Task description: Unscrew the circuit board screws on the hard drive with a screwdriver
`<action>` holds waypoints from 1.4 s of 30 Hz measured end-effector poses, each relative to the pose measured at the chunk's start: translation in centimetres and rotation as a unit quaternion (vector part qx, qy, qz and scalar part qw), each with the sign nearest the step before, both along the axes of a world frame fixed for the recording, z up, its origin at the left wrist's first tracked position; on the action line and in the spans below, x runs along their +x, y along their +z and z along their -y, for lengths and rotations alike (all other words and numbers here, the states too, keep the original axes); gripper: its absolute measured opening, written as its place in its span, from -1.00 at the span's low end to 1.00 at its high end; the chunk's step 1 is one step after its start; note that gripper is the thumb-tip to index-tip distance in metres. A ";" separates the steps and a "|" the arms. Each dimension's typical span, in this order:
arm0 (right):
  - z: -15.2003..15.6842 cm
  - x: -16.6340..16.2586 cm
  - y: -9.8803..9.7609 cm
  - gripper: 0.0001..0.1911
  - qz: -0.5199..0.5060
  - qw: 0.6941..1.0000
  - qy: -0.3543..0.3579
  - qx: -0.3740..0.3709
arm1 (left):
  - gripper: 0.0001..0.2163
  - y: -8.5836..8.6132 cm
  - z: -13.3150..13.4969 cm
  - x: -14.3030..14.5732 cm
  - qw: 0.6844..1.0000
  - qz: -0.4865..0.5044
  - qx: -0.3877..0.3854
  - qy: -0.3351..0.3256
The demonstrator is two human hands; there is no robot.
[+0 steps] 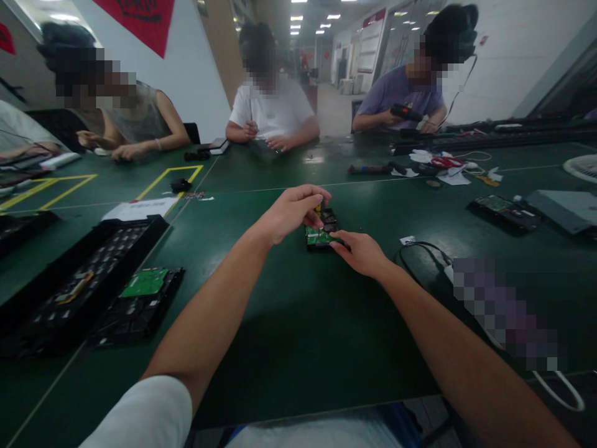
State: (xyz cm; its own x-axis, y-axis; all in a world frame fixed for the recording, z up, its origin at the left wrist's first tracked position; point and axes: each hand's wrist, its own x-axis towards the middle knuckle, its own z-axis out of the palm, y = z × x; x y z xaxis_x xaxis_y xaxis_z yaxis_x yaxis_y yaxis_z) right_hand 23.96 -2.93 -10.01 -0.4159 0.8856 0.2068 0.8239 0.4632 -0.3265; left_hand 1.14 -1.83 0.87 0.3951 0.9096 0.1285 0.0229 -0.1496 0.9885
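A hard drive with a green circuit board and a black body lies on the table in front of me. My right hand grips its right edge between thumb and fingers. Above the board, my left hand has its fingers curled and pinched together. Something small and yellow shows behind those fingers; whether they hold it is unclear. The far part of the drive is partly covered by the left hand.
At left, a long black tray stands beside another drive. To the right lie a power strip with cable, a third drive and a grey box. Several people sit across the green table; one holds a black tool.
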 end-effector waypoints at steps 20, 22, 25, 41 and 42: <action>0.2 -0.2 0.5 -0.58 -0.002 1.000 -0.003 -0.011 | -0.79 -0.5 -0.1 -0.1 0.999 0.010 -0.016 -0.026; 0.3 -0.2 0.5 -0.58 -0.001 1.000 -0.001 -0.013 | -0.81 -0.4 -0.1 0.0 0.999 0.015 -0.029 -0.020; 0.3 -0.2 0.5 -0.57 0.004 1.000 -0.003 -0.010 | -0.81 -0.4 0.0 0.2 0.999 0.019 -0.044 -0.018; 0.4 -0.2 0.7 -0.57 0.002 1.000 -0.009 -0.015 | -0.85 -0.1 -0.1 0.1 0.999 -0.006 -0.037 -0.010; 0.4 -0.2 0.6 -0.57 0.000 1.000 -0.008 -0.015 | -0.85 -0.1 -0.1 0.1 0.999 -0.006 -0.037 -0.011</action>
